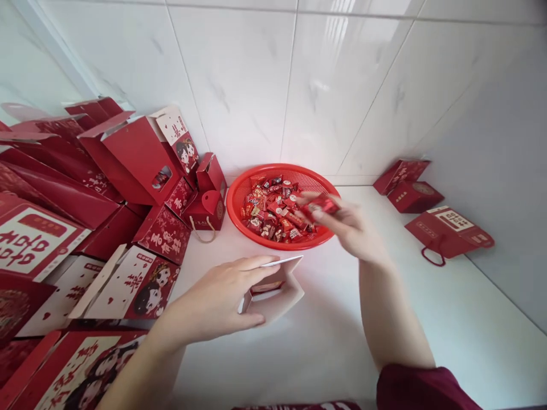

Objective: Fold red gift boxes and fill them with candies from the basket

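My left hand [226,296] is wrapped round an open paper box [286,299], whose pale inside faces up with something red-wrapped at the bottom. Over the right rim of the red plastic basket [282,246] is my right hand [348,225], slightly blurred, its fingers closed on red-wrapped candy [322,206]. Many more wrapped candies [273,210] lie heaped in the basket, which stands beyond the open box, near the tiled wall.
Red and white gift boxes [141,159] crowd the left side, some stacked and tilted. A small box with a rope handle [207,210] stands left of the basket. Several red boxes [448,230] sit at the right along the grey wall. The white table [333,353] lies underneath.
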Available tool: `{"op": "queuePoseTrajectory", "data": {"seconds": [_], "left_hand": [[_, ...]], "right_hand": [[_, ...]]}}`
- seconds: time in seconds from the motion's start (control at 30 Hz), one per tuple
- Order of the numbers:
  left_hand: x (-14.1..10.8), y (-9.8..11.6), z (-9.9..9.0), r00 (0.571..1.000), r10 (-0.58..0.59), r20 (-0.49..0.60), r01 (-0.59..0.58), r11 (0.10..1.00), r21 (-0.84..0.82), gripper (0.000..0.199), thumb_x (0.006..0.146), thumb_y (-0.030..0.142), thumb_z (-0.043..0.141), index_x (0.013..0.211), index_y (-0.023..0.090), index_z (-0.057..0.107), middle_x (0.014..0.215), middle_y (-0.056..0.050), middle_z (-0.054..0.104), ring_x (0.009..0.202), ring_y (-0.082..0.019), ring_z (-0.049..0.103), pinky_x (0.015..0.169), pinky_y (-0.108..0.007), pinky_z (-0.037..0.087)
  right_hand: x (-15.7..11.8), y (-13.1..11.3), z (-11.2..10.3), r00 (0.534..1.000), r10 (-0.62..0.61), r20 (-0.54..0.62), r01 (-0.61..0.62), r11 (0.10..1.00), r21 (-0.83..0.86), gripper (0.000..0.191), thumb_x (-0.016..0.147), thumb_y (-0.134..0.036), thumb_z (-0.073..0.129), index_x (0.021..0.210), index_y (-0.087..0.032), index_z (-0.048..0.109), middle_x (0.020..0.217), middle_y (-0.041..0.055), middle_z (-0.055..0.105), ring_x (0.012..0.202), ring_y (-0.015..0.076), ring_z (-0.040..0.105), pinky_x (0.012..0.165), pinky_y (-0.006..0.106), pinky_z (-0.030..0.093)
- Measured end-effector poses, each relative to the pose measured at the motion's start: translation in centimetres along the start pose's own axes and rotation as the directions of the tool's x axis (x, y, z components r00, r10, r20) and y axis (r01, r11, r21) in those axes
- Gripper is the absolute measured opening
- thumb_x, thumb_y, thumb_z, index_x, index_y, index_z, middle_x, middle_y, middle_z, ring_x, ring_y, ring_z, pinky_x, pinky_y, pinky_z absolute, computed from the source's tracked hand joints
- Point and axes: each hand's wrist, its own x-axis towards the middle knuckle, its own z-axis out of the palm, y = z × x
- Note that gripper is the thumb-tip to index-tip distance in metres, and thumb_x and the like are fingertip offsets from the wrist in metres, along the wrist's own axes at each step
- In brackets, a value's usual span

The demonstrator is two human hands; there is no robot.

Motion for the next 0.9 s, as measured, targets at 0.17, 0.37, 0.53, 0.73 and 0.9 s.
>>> {"op": "queuePoseTrajectory", "data": {"seconds": [0.17,0.37,0.53,0.73,0.9], "left_hand": [[0.5,-0.1,-0.4,0.998,0.051,0.047,-0.049,0.998,-0.032,0.071,0.082,0.035,0.067,0.147,0.037,0.040,0.152,0.003,0.044,0.137,-0.026,0.045,0.114,-0.038,0.039],[0.9,-0.9,-0.9,0.999,0.044,-0.016,-0.045,0.995,-0.090,0.063,0.085,0.034,0.066,0.144,0.037,0.045,0.148,0.002,0.050,0.134,-0.025,0.049,0.112,-0.036,0.041],[0.8,-1.2,-0.9,0.998,0.066,-0.010,-0.067,0.991,-0.120,0.062,0.084,0.030,0.067,0.143,0.034,0.047,0.150,0.002,0.047,0.138,-0.023,0.045,0.116,-0.037,0.037],[0.8,-0.7,-0.7,0.997,0.071,-0.001,-0.070,0.985,-0.156,0.067,0.083,0.026,0.067,0.146,0.035,0.043,0.151,0.002,0.046,0.137,-0.024,0.045,0.115,-0.037,0.038],[0.7,-0.3,-0.6,0.998,0.058,-0.001,-0.058,0.989,-0.135,0.064,0.084,0.030,0.068,0.143,0.036,0.046,0.148,0.003,0.049,0.134,-0.024,0.048,0.113,-0.035,0.039]], "right_hand": [[-5.3,-5.7,-1.0,0.781,-0.588,-0.210,0.531,0.803,-0.272,0.033,0.097,-0.030,0.051,0.126,-0.042,0.059,0.109,0.0002,0.072,0.099,0.0217,0.070,0.086,0.040,0.059],[-4.0,-4.4,1.4,0.845,-0.168,0.507,0.441,0.755,-0.485,0.025,0.099,-0.024,0.045,0.113,-0.026,0.065,0.115,0.0079,0.068,0.106,0.0213,0.065,0.089,0.038,0.056],[-2.9,-3.7,2.2,0.899,0.025,0.437,0.286,0.723,-0.629,0.020,0.100,-0.022,0.045,0.102,-0.021,0.066,0.107,0.0070,0.068,0.097,0.0189,0.065,0.083,0.034,0.055],[-4.3,-4.6,0.9,0.947,-0.002,0.322,0.220,0.732,-0.645,0.021,0.100,-0.021,0.045,0.109,-0.021,0.065,0.105,0.0058,0.069,0.094,0.0182,0.065,0.084,0.033,0.052],[-4.0,-5.1,3.9,0.904,-0.008,0.428,0.260,0.804,-0.535,0.022,0.097,-0.015,0.046,0.102,-0.019,0.067,0.100,0.0056,0.071,0.086,0.0156,0.065,0.078,0.028,0.052]]}}
